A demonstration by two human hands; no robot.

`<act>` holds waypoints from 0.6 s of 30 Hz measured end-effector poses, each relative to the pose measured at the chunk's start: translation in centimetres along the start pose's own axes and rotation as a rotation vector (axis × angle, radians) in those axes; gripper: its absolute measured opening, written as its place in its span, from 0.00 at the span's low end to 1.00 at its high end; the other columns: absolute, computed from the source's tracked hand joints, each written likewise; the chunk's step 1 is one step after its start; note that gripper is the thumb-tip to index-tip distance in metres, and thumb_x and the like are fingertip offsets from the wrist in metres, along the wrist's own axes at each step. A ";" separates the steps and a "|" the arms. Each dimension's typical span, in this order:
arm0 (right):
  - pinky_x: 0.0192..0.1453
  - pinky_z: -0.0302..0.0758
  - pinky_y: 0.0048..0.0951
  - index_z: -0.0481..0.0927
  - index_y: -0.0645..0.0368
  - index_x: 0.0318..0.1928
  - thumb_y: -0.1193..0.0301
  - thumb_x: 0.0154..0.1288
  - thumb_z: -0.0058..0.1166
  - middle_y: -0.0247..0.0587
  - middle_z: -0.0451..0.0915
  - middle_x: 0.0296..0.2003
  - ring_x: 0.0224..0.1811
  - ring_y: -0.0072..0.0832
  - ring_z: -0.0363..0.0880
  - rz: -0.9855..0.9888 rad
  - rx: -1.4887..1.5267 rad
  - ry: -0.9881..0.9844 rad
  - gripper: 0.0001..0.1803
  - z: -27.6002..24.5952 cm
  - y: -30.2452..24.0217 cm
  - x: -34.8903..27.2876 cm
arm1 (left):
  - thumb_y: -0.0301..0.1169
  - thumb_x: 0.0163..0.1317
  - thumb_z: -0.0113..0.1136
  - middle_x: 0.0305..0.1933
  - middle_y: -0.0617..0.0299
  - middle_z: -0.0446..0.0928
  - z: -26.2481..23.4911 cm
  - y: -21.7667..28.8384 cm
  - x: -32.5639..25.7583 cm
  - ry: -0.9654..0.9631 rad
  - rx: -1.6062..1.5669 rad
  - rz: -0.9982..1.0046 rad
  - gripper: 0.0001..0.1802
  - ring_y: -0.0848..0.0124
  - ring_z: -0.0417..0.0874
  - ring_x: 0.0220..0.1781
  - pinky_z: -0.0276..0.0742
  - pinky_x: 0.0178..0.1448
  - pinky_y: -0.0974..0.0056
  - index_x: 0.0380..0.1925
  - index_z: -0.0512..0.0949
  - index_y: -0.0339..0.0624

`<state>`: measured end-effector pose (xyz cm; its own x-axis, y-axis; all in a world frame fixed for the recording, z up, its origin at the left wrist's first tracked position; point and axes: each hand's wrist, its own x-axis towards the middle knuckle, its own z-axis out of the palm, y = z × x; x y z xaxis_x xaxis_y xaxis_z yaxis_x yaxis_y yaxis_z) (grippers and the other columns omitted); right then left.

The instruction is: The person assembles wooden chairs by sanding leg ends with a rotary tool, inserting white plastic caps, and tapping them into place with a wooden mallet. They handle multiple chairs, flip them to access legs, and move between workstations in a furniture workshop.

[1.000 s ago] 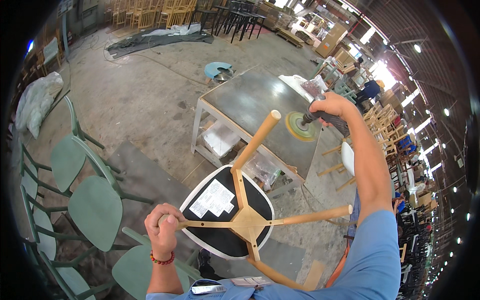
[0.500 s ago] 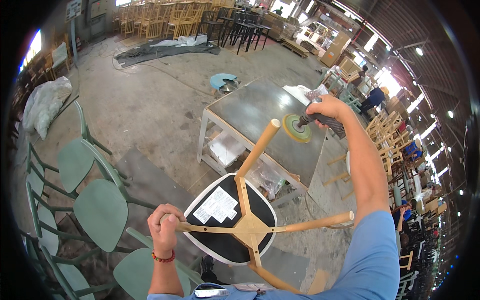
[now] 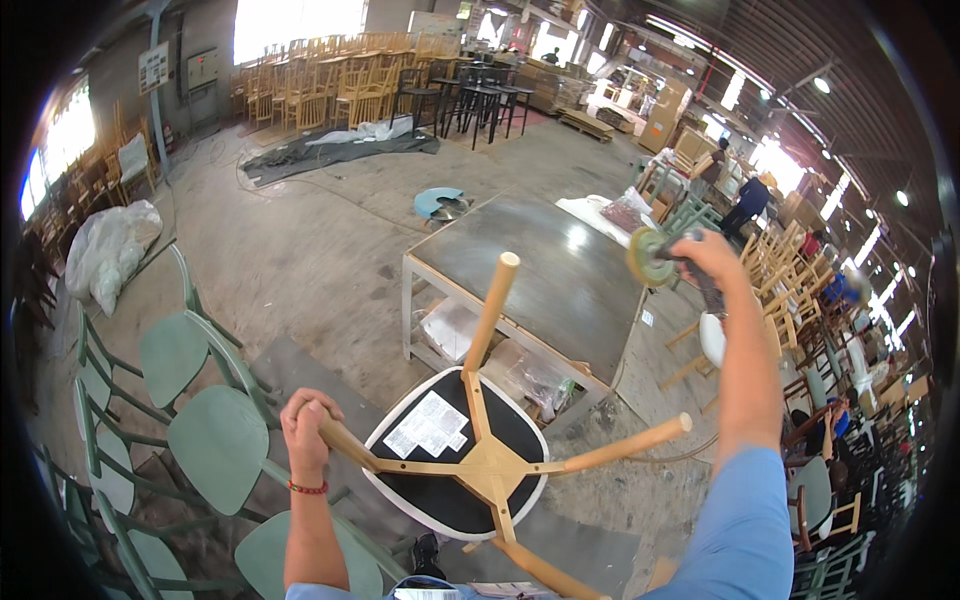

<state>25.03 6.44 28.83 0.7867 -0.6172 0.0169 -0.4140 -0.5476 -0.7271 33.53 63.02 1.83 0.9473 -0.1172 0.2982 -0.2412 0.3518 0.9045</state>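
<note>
An upturned wooden stool is in front of me, its black underside (image 3: 520, 437) ringed by a white rim and crossed by a pale wooden frame (image 3: 490, 468). No backrest shows. My left hand (image 3: 306, 428) is closed around the stool leg (image 3: 350, 446) on the left. One leg (image 3: 492, 310) points up and away, another (image 3: 632, 443) to the right, and a fourth (image 3: 548, 570) toward me. Out to the far right my right hand (image 3: 716, 262) grips a dark hand-held disc sander (image 3: 650, 258). Its yellow-green disc is in the air, apart from the stool.
A metal-topped table (image 3: 535, 255) stands just beyond the stool, with bagged things on its lower shelf. Green chairs (image 3: 218, 445) crowd my left side. A blue round object (image 3: 437, 202) lies on the floor behind the table. A hose (image 3: 660, 458) trails at right; people work farther off.
My right hand has swung the sander to the right, away from the far leg's tip. The stool has tilted slightly in my left hand's grip. The view has lifted a little.
</note>
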 end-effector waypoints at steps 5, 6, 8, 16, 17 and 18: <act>0.23 0.70 0.25 0.75 0.50 0.57 0.51 0.64 0.61 0.36 0.78 0.30 0.21 0.23 0.72 -0.118 0.390 0.408 0.26 -15.3 12.2 -11.6 | 0.35 0.66 0.47 0.26 0.58 0.75 1.3 -1.5 -0.2 0.105 0.110 0.112 0.13 0.70 0.76 0.30 0.71 0.38 0.66 0.31 0.74 0.37; 0.23 0.70 0.25 0.74 0.48 0.58 0.47 0.65 0.59 0.36 0.79 0.30 0.21 0.23 0.72 -0.161 0.641 0.408 0.28 -16.2 15.3 -13.5 | 0.36 0.67 0.47 0.26 0.58 0.76 1.7 -1.3 -0.3 0.152 0.153 0.138 0.13 0.71 0.76 0.30 0.70 0.38 0.67 0.30 0.74 0.37; 0.22 0.69 0.25 0.73 0.44 0.59 0.39 0.65 0.55 0.37 0.79 0.31 0.20 0.24 0.71 -0.238 1.163 0.382 0.30 -17.2 22.2 -18.0 | 0.40 0.69 0.46 0.37 0.53 0.79 1.1 0.6 -1.2 0.216 0.367 0.122 0.18 0.66 0.79 0.38 0.73 0.45 0.63 0.42 0.76 0.36; 0.25 0.76 0.31 0.75 0.47 0.54 0.50 0.61 0.58 0.43 0.78 0.34 0.26 0.31 0.78 0.112 1.264 0.853 0.25 -12.8 49.5 -40.8 | 0.29 0.66 0.54 0.59 0.40 0.74 8.8 -1.3 -16.6 0.395 0.894 0.139 0.26 0.50 0.77 0.60 0.71 0.64 0.55 0.63 0.67 0.28; 0.25 0.76 0.32 0.74 0.47 0.53 0.53 0.61 0.58 0.43 0.77 0.34 0.27 0.32 0.78 0.120 1.237 0.788 0.23 -12.0 51.7 -44.4 | 0.28 0.65 0.54 0.56 0.40 0.76 9.6 -2.8 -20.5 0.350 0.966 0.112 0.23 0.49 0.78 0.57 0.72 0.62 0.54 0.58 0.70 0.29; 0.26 0.76 0.32 0.74 0.48 0.52 0.56 0.60 0.57 0.43 0.77 0.33 0.29 0.32 0.78 0.129 1.215 0.718 0.21 -10.9 53.0 -47.4 | 0.27 0.63 0.54 0.53 0.40 0.78 10.4 -4.0 -24.5 0.306 1.040 0.088 0.20 0.48 0.80 0.54 0.74 0.60 0.54 0.54 0.74 0.29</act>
<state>-39.16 0.50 -3.08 0.2213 -0.9750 -0.0217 0.4716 0.1265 -0.8727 9.07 54.83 -5.91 0.8954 0.1574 0.4165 -0.2349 -0.6277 0.7422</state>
